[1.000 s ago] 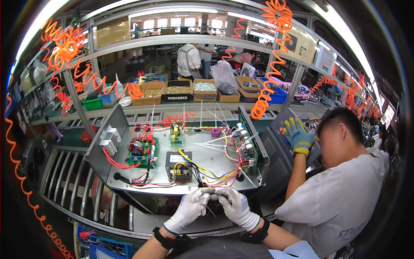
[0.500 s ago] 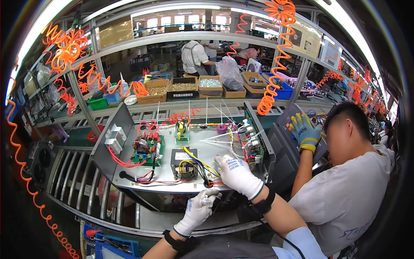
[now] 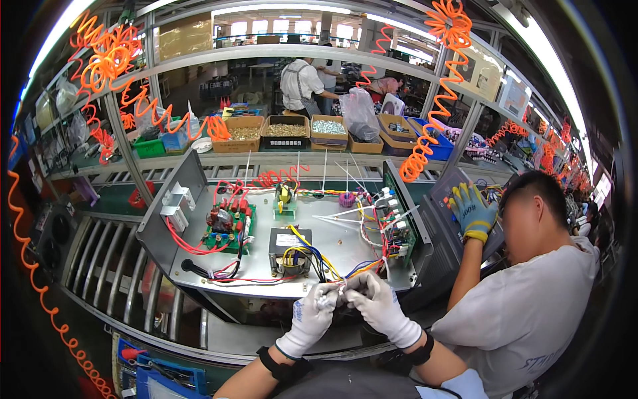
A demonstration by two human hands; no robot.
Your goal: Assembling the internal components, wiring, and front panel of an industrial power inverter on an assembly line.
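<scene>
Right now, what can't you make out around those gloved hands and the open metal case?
In the head view:
Between left hand and right hand: exact contents, covered by their own fingers.
Transformer, far side: hidden by its own body.
Silvery pieces: too small to identify.
Blue tray, near end: cut off by the bottom edge.

Smooth, shining metal is seen in the central case (image 3: 329, 233), matt cloth in the white gloves (image 3: 389, 312), glossy plastic in the orange hose (image 3: 413, 166) at upper right, dull cardboard in the upper boxes (image 3: 329, 141).
</scene>
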